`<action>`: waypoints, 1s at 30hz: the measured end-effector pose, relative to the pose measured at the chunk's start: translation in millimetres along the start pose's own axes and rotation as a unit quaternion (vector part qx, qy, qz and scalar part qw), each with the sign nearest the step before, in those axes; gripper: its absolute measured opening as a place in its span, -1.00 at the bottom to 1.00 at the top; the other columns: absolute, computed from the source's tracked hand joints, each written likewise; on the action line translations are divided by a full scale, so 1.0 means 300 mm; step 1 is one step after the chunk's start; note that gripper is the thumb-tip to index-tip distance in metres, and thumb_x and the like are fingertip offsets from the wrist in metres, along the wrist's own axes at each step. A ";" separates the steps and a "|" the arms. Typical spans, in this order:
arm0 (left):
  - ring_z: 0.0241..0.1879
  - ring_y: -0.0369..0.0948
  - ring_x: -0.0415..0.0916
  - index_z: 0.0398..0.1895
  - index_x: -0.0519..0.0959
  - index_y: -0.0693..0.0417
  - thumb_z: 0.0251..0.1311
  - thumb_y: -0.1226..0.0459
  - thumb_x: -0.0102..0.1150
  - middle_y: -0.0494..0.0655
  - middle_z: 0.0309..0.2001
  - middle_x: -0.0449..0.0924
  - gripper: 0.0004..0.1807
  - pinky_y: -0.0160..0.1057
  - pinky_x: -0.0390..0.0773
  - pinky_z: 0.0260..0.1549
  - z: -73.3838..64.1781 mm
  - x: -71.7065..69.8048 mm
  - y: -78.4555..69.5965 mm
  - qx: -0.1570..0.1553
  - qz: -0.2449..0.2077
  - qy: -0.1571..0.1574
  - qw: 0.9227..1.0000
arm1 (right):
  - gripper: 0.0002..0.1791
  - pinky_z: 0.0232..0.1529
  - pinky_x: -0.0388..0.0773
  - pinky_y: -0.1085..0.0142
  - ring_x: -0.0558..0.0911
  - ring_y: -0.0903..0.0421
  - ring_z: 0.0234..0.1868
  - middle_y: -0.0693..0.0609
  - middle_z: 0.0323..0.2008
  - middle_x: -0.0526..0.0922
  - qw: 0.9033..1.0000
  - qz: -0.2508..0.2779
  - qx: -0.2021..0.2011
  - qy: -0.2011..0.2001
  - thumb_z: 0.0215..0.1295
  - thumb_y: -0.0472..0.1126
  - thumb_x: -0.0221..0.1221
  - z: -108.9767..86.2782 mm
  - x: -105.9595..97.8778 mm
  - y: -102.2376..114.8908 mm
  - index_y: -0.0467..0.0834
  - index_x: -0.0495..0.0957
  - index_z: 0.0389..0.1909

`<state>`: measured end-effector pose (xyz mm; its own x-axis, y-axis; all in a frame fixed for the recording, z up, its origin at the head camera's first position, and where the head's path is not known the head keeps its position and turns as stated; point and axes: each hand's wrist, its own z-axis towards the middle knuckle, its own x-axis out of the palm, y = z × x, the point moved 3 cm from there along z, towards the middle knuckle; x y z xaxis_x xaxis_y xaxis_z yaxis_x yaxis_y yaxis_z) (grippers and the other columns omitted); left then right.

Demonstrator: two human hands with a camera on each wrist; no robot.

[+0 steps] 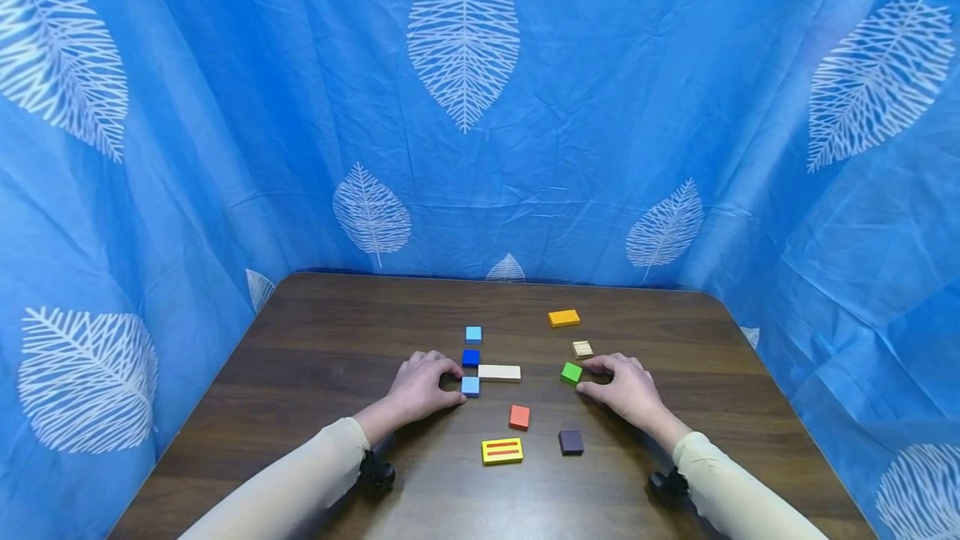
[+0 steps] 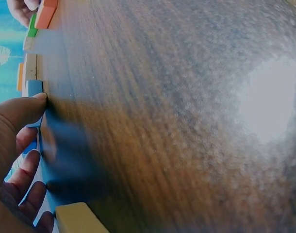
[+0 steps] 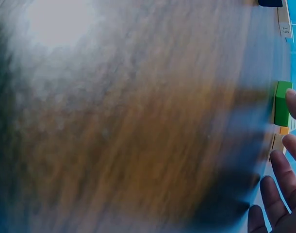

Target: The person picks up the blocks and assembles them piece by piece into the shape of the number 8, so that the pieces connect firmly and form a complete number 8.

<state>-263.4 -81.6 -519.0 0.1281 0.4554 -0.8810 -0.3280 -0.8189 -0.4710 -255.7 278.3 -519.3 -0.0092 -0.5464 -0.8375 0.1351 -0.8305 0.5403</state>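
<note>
In the head view, my left hand (image 1: 422, 387) has thumb and index finger at the near and far sides of a light blue block (image 1: 470, 387), pinching its left end. A dark blue block (image 1: 471, 358) lies just behind it, and a long cream block (image 1: 499, 373) to its right. My right hand (image 1: 624, 388) is beside a green block (image 1: 571, 373). Its thumb touches the green block (image 3: 282, 103) in the right wrist view, while the index finger stands apart from it. A small striped wooden block (image 1: 582, 349) lies behind the green one.
Nearer the front edge of the brown table (image 1: 315, 332) are a red block (image 1: 519, 417), a yellow block with red stripes (image 1: 502, 452) and a dark block (image 1: 571, 442). An orange block (image 1: 564, 318) and another light blue block (image 1: 473, 335) lie farther back. Blue curtains (image 1: 465, 173) surround the table.
</note>
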 end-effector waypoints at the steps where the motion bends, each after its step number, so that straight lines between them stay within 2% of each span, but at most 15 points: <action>1: 0.08 0.01 0.41 -0.16 0.71 -0.17 0.09 -0.02 0.52 -0.15 -0.06 0.59 -0.69 0.11 0.38 0.09 0.001 0.001 0.001 0.002 0.001 0.000 1.000 | -0.50 0.11 0.34 -0.16 0.51 -0.11 0.08 -0.04 0.03 0.68 1.000 0.002 0.002 -0.001 0.17 0.10 0.46 -0.002 0.000 0.001 -0.04 0.71 0.08; 12: 0.11 0.01 0.41 -0.15 0.71 -0.17 0.10 -0.02 0.52 -0.16 -0.06 0.58 -0.69 0.13 0.38 0.11 0.001 0.009 0.005 0.009 0.001 0.001 1.000 | -0.52 0.13 0.31 -0.19 0.50 -0.12 0.10 -0.05 0.05 0.67 1.000 -0.002 0.002 -0.003 0.18 0.08 0.45 -0.008 0.010 0.008 -0.04 0.70 0.07; 30: 0.10 0.01 0.41 -0.14 0.71 -0.18 0.09 -0.03 0.52 -0.17 -0.06 0.59 -0.68 0.12 0.36 0.08 -0.002 -0.002 -0.001 0.000 0.006 0.001 1.000 | -0.53 0.09 0.31 -0.18 0.51 -0.12 0.07 -0.03 0.00 0.68 1.000 -0.002 0.008 -0.013 0.14 0.09 0.48 -0.002 0.019 0.021 -0.05 0.72 0.01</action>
<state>-262.8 -81.7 -518.4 0.1263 0.4448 -0.8867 -0.3289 -0.8245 -0.4605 -254.4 270.0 -520.9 -0.0349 -0.5455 -0.8374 0.1196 -0.8341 0.5384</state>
